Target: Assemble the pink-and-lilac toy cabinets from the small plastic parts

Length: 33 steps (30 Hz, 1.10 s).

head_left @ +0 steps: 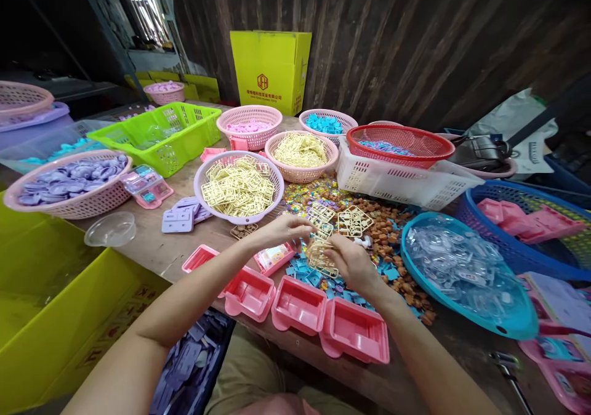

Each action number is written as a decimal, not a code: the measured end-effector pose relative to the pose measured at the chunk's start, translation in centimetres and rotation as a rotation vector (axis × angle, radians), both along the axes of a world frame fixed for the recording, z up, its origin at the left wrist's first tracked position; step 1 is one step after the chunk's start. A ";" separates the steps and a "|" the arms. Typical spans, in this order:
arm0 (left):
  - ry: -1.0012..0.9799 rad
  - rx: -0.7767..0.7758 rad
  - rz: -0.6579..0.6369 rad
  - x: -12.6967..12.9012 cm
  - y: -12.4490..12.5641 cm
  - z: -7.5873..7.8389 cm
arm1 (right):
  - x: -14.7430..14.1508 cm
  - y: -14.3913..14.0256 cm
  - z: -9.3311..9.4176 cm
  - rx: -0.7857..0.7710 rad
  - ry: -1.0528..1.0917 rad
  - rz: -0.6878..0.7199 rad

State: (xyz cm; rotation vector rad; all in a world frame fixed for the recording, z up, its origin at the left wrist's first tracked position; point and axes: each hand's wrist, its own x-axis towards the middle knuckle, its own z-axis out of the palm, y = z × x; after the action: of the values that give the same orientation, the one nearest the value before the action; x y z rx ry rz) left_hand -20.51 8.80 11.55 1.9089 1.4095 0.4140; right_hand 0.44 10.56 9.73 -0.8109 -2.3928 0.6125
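Observation:
My left hand (282, 229) and my right hand (351, 265) meet over the middle of the table, both gripping a cream plastic parts frame (322, 256). More cream frames (353, 220) lie just beyond my fingers on a heap of small coloured pieces (392, 236). A row of pink open trays (298, 304) sits along the table's near edge under my wrists. A pink basket of cream frames (239, 186) stands just beyond my left hand.
Baskets ring the table: purple discs (69, 181) at left, a green crate (161, 132), a white crate (401, 184) under a red basket (399, 144), a blue tray of clear parts (462, 273) at right. A yellow box (271, 69) stands behind; yellow bins (55, 316) at near left.

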 end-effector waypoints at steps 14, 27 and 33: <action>0.700 -0.033 0.230 -2.6 -1.7 -6.2 | 6.1 -1.0 -1.5 -0.206 0.117 -0.470; 0.700 0.024 0.331 -1.9 -2.9 -6.4 | 6.2 -1.6 -1.8 -0.214 0.205 -0.493; 0.616 -0.012 0.367 -2.5 -2.7 -7.0 | 6.3 -1.7 -1.9 -0.236 0.235 -0.482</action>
State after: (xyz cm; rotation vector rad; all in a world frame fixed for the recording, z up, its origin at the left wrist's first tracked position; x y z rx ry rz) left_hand -23.05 6.09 4.55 1.8450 2.1686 -0.0340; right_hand 6.77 8.83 7.79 -1.2866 -1.8409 0.7461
